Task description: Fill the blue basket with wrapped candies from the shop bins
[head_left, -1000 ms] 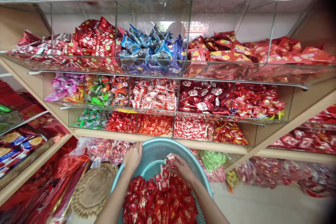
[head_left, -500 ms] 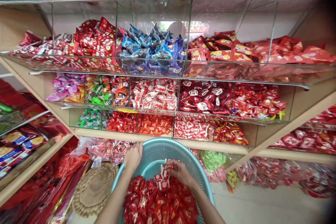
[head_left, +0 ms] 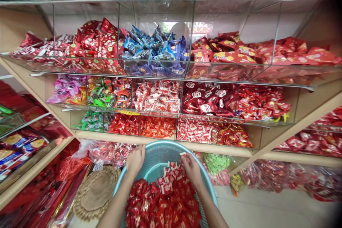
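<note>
A teal plastic basket (head_left: pixel 211 180) holds many red wrapped candies (head_left: pixel 160 210). Several red-and-white wrapped candies (head_left: pixel 166 187) lie on top of them, toward the far side. My left hand (head_left: pixel 135 160) is closed on the basket's rim at its far left. Over the right part of the basket, my right hand (head_left: pixel 191 167) pinches one small red-and-white wrapped candy (head_left: pixel 183 154) between thumb and fingertips, above the pile and near the far rim.
Glass-fronted shelves of sorted candy rise ahead, with a bottom compartment of red-and-white candies (head_left: pixel 197 130) just beyond the basket. A round woven straw seat (head_left: pixel 93 194) stands at left. Bagged sweets (head_left: pixel 217 164) line the floor under the shelf.
My right hand has lifted up and to the right from the red-and-white candies, now with one at its fingertips. More of those candies show in the basket. My left hand has stayed still.
</note>
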### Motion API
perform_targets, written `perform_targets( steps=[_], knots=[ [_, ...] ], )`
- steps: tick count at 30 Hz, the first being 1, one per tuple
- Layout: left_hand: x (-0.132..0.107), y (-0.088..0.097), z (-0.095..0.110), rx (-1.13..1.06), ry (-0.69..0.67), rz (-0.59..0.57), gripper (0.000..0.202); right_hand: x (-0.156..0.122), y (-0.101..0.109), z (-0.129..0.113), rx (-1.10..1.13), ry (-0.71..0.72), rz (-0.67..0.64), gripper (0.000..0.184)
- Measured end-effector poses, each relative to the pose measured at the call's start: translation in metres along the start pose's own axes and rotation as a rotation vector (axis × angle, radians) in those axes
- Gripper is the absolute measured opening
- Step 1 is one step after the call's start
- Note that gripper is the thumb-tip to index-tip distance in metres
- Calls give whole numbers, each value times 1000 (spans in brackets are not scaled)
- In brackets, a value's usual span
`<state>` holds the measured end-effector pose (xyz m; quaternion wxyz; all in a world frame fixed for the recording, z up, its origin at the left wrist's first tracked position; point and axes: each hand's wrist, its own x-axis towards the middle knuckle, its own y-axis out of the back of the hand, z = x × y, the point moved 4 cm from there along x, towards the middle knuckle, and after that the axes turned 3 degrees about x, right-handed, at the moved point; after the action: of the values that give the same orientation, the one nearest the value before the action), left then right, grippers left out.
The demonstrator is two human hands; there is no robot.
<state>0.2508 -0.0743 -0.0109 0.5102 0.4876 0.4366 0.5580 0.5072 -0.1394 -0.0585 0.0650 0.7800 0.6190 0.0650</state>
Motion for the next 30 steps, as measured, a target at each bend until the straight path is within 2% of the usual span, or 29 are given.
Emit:
perform_targets(
  steps=[4,9,12,16,22,26,30],
  knots=[
    [0,0,1,-7,11,-5,55,-1,3,1,-362,166,28,28],
    [0,1,0,-15,13,8,56,-5,-4,2,-590,150,-38,30],
    [0,1,1,-14,5,10,55,-7,-7,3,-630,142,-52,29],
    [0,1,1,-13,5,0,54,-7,-8,-1,-605,216,23,30],
    [1,-2,-2,-12,0,-5,52,-3,0,-31,-491,384,157,30],
    [1,-2,-2,-20,-1,-5,53,23,19,-61,-430,400,210,34],
    [1,-1,-1,-30,6,-8,54,73,29,-77,-557,422,153,47]
  ],
)
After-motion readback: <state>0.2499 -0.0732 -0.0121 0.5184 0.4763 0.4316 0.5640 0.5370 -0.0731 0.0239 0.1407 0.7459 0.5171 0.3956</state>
